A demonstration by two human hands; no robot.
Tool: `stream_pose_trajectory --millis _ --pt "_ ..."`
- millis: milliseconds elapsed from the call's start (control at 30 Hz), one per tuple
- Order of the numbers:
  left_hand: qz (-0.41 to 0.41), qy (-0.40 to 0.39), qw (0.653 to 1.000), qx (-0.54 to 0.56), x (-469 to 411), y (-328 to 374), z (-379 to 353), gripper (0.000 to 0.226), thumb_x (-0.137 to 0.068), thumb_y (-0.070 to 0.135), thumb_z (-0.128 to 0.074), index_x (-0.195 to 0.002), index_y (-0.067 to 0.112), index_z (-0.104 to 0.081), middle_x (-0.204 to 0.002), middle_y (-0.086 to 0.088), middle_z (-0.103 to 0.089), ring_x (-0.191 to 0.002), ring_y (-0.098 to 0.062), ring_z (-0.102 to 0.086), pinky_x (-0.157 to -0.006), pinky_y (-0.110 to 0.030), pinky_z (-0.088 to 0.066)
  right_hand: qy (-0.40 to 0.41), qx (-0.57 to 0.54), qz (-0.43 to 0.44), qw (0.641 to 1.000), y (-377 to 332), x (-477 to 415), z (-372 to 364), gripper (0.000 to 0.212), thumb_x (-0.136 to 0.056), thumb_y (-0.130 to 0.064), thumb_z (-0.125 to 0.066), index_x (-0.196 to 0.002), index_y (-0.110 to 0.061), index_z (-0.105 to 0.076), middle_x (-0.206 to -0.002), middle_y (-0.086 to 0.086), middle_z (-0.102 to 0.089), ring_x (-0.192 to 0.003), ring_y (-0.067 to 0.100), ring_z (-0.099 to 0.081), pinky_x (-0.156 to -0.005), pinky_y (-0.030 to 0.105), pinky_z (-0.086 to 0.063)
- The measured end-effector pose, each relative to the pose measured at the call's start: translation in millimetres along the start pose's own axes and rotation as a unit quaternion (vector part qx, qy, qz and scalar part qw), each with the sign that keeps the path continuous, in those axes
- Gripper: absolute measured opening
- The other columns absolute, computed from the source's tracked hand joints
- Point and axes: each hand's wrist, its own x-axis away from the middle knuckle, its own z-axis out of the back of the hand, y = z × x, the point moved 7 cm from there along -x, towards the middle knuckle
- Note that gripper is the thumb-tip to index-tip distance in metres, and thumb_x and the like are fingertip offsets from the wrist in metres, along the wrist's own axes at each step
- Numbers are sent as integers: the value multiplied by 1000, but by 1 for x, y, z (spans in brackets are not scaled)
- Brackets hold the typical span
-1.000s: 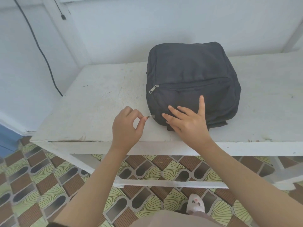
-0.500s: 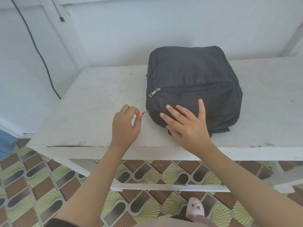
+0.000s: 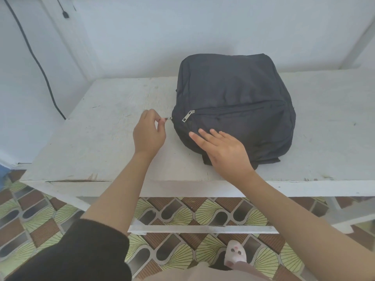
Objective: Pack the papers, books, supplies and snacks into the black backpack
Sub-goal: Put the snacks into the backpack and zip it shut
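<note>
Head view: the grip of the left hand (image 3: 149, 134) pinched the zipper pull (image 3: 168, 118); the black backpack (image 3: 233, 88) lay directly right of it, steadied by the flat, released right hand (image 3: 223, 152).

A white painted counter (image 3: 101, 142), scuffed and chipped along its front edge, stood against a pale wall (image 3: 162, 33) down which a black cable (image 3: 38, 63) ran, above a floor (image 3: 182, 211) of brown and green patterned tiles where a pink slipper (image 3: 235, 253) showed.
</note>
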Motion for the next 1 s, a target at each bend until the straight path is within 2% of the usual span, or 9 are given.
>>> stream_pose_trajectory --millis 300,433,500,567,633,733,800,867,1000 --pt "101 -44 994 -16 -33 1 -26 13 -94 18 -50 -90 7 -49 -96 -7 -52 -74 -20 -44 -63 -30 -30 -33 -29 -31 999 -1 9 0 68 -66 6 -76 -127 -20 -59 -117 7 -67 -102 28 -66 -88 36 -52" --pt "74 -53 996 23 -30 3 -23 13 -91 15 -52 -103 10 -54 -100 -4 -50 -86 -23 -53 -67 -28 -34 -59 -50 -69 995 4 14 10 49 -85 -16 -57 -133 -15 -53 -103 1 -72 -100 20 -67 -83 32 -54" --pt "47 -24 996 66 -27 8 -9 29 -90 12 -51 -120 14 -50 -112 -4 -50 -90 -21 -55 -73 -29 -40 -90 -53 -86 991 12 27 18 53 -90 -30 -47 -141 -15 -42 -106 0 -70 -105 17 -63 -94 30 -48" --pt "-26 7 996 85 -21 23 9 38 -91 11 -51 -129 14 -45 -123 -4 -50 -101 -20 -53 -84 -30 -41 -124 -44 -80 988 23 48 24 60 -92 -38 -42 -146 -18 -29 -123 -2 -63 -119 16 -54 -108 33 -32" --pt "-150 4 986 65 -7 48 20 40 -91 13 -51 -130 11 -44 -130 -8 -51 -115 -24 -49 -97 -33 -38 -149 -14 -72 986 37 68 32 64 -92 -46 -40 -148 -22 -24 -141 -3 -49 -131 17 -43 -115 36 -18" --pt "-351 -62 934 27 32 82 17 46 -91 30 -54 -133 17 -40 -138 -10 -48 -123 -23 -47 -103 -35 -34 -154 24 -80 985 63 90 47 69 -88 -51 -46 -148 -22 -26 -152 2 -32 -139 21 -30 -117 40 -14" --pt "-440 -120 890 8 59 96 7 56 -89 43 -58 -137 25 -36 -144 -9 -40 -127 -24 -45 -107 -40 -33 -150 54 -97 982 79 96 58 72 -85 -56 -45 -147 -22 -29 -153 6 -29 -140 23 -26 -116 44 -15" --pt "-476 -170 862 -31 76 104 -7 66 -84 53 -60 -140 29 -32 -149 -10 -33 -135 -25 -37 -111 -44 -28 -149 74 -107 980 92 96 64 74 -85 -61 -42 -146 -22 -30 -152 9 -30 -140 26 -26 -115 47 -15" --pt "-487 -206 843 -104 76 104 -27 77 -82 56 -61 -145 32 -25 -153 -11 -27 -141 -27 -25 -113 -48 -21 -159 86 -88 980 108 95 64 65 -92 -58 -31 -147 -24 -26 -151 9 -33 -138 27 -29 -113 46 -19"
